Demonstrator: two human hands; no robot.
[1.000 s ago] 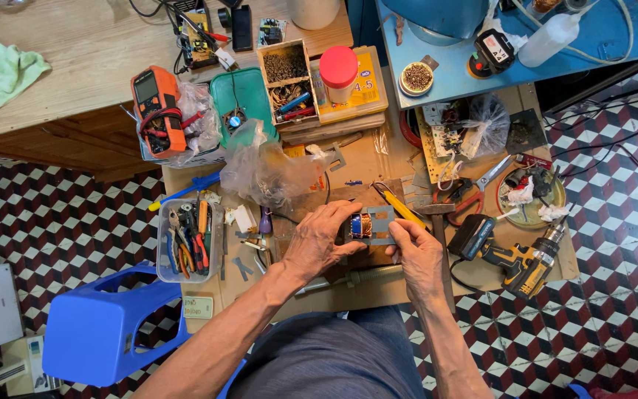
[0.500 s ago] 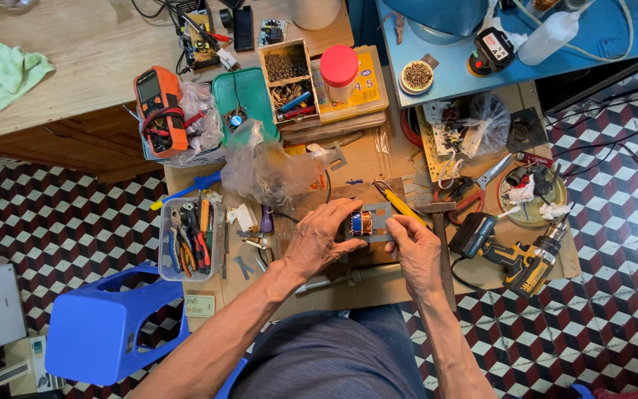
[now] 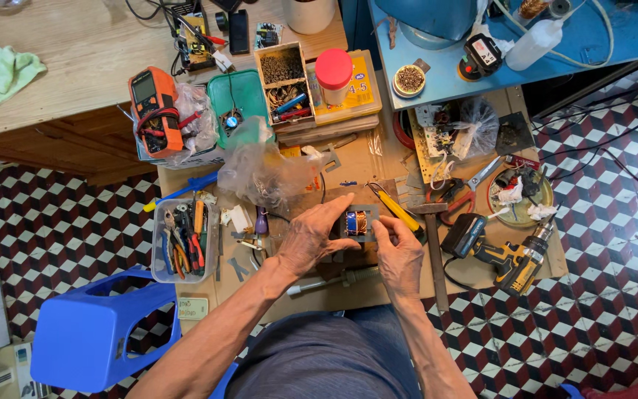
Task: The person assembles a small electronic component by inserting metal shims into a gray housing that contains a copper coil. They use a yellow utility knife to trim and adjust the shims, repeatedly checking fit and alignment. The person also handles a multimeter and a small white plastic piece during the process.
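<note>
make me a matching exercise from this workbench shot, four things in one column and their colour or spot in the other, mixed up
Things:
1. multimeter
2. jar lid
3. stool
4. copper coil part

Colour or place:
A. blue, on the checkered floor left of the person
B. between the fingers of the left hand and right hand
C. orange, at the bench's upper left by a plastic bag
D. red, on top of a jar by the yellow box

Pairs: 1-C, 2-D, 3-A, 4-B
</note>
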